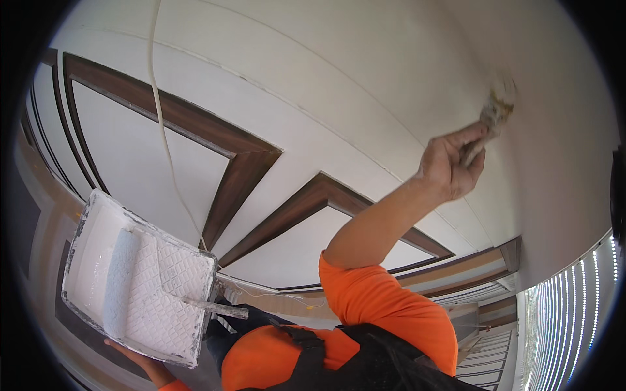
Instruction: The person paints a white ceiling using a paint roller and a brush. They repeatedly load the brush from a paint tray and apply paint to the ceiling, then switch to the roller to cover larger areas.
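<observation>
My right hand (450,163) is raised to the upper right, fingers closed round the handle of a paintbrush (495,114). The brush's bristles are blurred and meet the pale surface near the corner where ceiling and wall join. At the lower left, my left hand (130,353) supports a paint tray (207,260) from below; most of its fingers are hidden under the tray. White paint coats the tray's ribbed slope and fills its deep end. Across it rests a paint roller (122,280), its paint-smeared handle (222,309) sticking out over the tray's right rim.
A white cable (156,98) hangs down past the tray. Dark wooden trim (248,156) frames white panels behind. A pale wall (561,169) rises on the right, above a window with slatted blinds (574,306). Railings (486,358) show at the lower right.
</observation>
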{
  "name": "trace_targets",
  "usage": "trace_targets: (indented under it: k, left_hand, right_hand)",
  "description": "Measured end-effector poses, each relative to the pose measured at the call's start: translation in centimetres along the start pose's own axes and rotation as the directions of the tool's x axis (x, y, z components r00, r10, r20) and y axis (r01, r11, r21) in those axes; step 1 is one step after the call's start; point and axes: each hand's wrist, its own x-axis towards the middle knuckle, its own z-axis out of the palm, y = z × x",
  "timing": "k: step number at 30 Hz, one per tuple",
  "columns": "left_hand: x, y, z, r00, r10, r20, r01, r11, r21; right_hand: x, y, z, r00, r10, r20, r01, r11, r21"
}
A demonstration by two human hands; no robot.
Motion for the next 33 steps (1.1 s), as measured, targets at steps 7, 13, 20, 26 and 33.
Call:
trace_targets:
  k: [7,13,20,26,33]
  left_hand:
    - [0.3,-0.3,0.0,0.999,0.007,0.039,-0.005,0.998,-0.057]
    - [0.5,-0.8,-1.4,0.999,0.036,-0.016,-0.037,0.998,-0.043]
    - [0.6,-0.9,-2.1,0.999,0.047,0.008,-0.047,0.999,-0.019]
    - [1.2,-0.8,-2.0,0.999,0.017,-0.041,-0.02,0.997,-0.071]
    - [3.6,-0.4,-3.1,0.996,0.059,-0.066,-0.037,0.957,0.286]
  right_hand:
    - [-5.8,0.2,-3.2,0.961,0.221,0.169,-0.203,0.972,-0.116]
    - [-14.1,8.7,-3.9,0.75,0.647,0.139,-0.512,0.7,-0.498]
    - [-27.0,18.8,-2.5,0.327,0.94,0.094,-0.418,0.234,-0.878]
    - [-32.3,26.6,-2.5,-0.015,0.973,0.232,0.134,0.232,-0.964]
    - [-37.1,30.3,-5.1,-0.118,0.992,0.044,0.247,0.072,-0.966]
